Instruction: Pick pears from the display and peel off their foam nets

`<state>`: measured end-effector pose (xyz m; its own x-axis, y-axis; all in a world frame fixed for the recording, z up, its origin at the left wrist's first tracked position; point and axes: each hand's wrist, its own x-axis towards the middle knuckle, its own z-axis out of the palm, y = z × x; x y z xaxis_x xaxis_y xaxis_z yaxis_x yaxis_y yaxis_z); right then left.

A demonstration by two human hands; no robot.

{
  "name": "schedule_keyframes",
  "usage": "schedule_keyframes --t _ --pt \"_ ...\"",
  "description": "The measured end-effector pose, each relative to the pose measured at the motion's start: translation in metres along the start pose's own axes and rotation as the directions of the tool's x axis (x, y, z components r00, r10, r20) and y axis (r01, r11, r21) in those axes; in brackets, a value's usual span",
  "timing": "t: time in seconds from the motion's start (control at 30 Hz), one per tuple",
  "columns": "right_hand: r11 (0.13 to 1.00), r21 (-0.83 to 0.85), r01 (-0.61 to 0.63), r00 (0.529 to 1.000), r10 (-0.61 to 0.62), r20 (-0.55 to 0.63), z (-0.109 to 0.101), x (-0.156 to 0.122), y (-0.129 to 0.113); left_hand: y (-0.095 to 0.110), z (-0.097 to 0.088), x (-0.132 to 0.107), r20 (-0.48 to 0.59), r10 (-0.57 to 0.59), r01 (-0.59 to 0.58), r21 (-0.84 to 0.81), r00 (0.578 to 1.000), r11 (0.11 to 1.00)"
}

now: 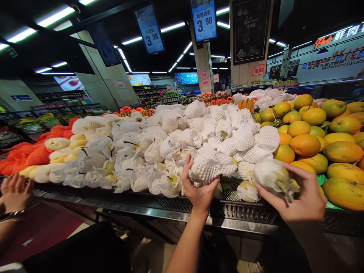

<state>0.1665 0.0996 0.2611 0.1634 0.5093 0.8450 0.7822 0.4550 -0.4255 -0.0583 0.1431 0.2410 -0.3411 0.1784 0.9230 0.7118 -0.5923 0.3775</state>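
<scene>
A white foam fruit net (212,167) rests in my left hand (200,191), with the thumb and fingers curled round it from below. It bulges on the left and narrows to the right; whether fruit is inside cannot be told. My right hand (304,193) grips a pear (271,176) partly wrapped in white paper, its greenish skin showing on the right side. Both hands are above the front edge of a black crate (241,210). Just between them lies another paper-wrapped pear (248,190) in the crate.
Paper-wrapped pears (139,178) and foam-netted fruit (170,121) are heaped across the stand. Oranges (305,145) and mangoes (343,151) lie at right, red-netted fruit (42,155) at left. Another person's hand (17,193) touches the metal edge (142,209) at far left. Price screens (203,21) hang above.
</scene>
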Motion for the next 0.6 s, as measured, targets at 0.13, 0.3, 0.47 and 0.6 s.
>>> schedule_keyframes --t 0.13,0.3,0.47,0.6 --pt "0.991 0.089 0.097 0.916 -0.124 0.381 0.034 0.013 -0.025 0.003 -0.012 -0.007 -0.168 -0.1 0.096 -0.037 0.981 0.995" --pt "0.963 -0.18 0.198 0.643 0.011 0.766 0.068 0.024 -0.04 -0.003 -0.04 -0.022 -0.376 -0.181 0.136 -0.143 0.909 0.98" --pt "0.926 -0.238 0.292 0.557 0.037 0.83 0.072 0.029 -0.046 -0.008 -0.059 -0.028 -0.458 -0.203 0.102 -0.236 0.866 0.966" --pt "0.904 -0.198 0.378 0.461 0.002 0.887 0.07 0.038 -0.042 -0.007 -0.061 -0.032 -0.43 -0.256 0.142 -0.28 0.866 0.949"
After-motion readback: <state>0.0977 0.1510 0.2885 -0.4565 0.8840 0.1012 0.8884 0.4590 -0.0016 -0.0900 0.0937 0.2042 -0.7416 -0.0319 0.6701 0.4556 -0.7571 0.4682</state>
